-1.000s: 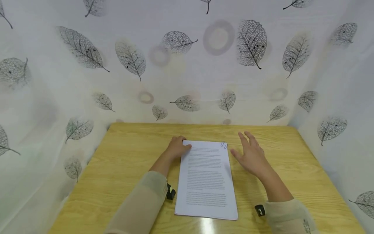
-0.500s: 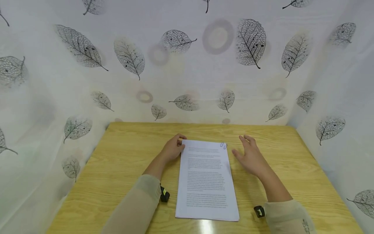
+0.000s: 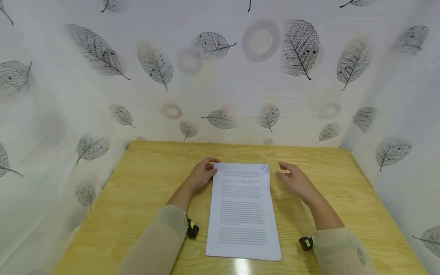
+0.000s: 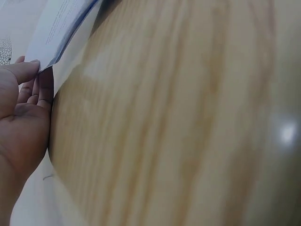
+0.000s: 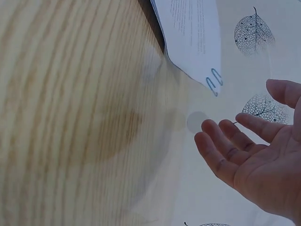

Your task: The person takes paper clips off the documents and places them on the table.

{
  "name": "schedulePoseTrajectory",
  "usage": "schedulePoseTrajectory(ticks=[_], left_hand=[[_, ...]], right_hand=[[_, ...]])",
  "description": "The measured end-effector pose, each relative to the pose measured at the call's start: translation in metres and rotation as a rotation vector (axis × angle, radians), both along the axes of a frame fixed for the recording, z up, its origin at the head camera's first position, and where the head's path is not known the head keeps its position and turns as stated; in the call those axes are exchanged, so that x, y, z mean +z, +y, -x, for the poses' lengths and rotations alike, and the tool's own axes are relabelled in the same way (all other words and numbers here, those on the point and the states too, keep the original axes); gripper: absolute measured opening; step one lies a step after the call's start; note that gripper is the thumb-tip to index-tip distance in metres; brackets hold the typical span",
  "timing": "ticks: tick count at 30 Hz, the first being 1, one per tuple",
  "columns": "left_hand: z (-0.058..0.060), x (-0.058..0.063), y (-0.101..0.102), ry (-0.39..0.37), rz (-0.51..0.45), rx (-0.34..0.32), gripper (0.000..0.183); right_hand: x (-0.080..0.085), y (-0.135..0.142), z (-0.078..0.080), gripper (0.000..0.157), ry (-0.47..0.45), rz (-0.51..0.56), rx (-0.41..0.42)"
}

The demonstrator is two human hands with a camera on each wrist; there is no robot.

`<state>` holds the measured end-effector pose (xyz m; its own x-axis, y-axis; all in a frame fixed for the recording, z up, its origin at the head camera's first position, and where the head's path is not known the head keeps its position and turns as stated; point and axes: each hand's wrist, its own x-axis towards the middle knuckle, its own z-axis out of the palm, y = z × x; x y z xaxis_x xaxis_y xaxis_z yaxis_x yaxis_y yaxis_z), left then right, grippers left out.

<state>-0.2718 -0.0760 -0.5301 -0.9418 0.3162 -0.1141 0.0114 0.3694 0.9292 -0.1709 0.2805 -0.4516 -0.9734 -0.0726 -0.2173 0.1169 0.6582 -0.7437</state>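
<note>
A stack of printed paper sheets [image 3: 242,214] lies on the wooden table, its far end bent slightly upward. My left hand [image 3: 200,176] pinches its far left corner. In the left wrist view, the thumb [image 4: 29,70] is on top of the sheets and the fingers are beneath. Two paper clips [image 3: 266,167] sit side by side at the far right corner; in the right wrist view that corner curves up off the table. Just right of it, my right hand [image 3: 295,181] hovers with loosely bent fingers, apart from the paper and holding nothing.
The light wooden table [image 3: 148,183] reaches back to a white curtain [image 3: 220,88] printed with leaves, which also stands along both sides. A black wrist camera [image 3: 192,228] is at the left cuff, another black device [image 3: 306,243] at the right.
My left hand has shifted left from over the page to its corner, and the stack's far end has risen slightly. My right hand's fingers have drawn together and lowered near the clipped corner.
</note>
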Motion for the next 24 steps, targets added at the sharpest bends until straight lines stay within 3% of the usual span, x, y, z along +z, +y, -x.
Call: schedulePoseTrajectory(ticks=[8,13,19,24], left_hand=[[0.002,-0.001,-0.001,-0.058,-0.101,-0.005,0.035],[0.003,0.000,-0.003,-0.064,-0.117,-0.011,0.035],[0.002,0.001,-0.004,-0.072,-0.145,-0.016,0.036],[0.000,0.001,-0.004,-0.093,-0.175,-0.032,0.036]], right_hand=[[-0.003,-0.001,0.015,0.067,-0.037,0.056,0.040],[-0.006,-0.004,0.026,0.066,-0.055,0.163,0.031],[-0.013,-0.012,0.036,0.054,-0.062,0.268,-0.037],[-0.018,-0.021,0.040,0.039,-0.031,0.255,-0.149]])
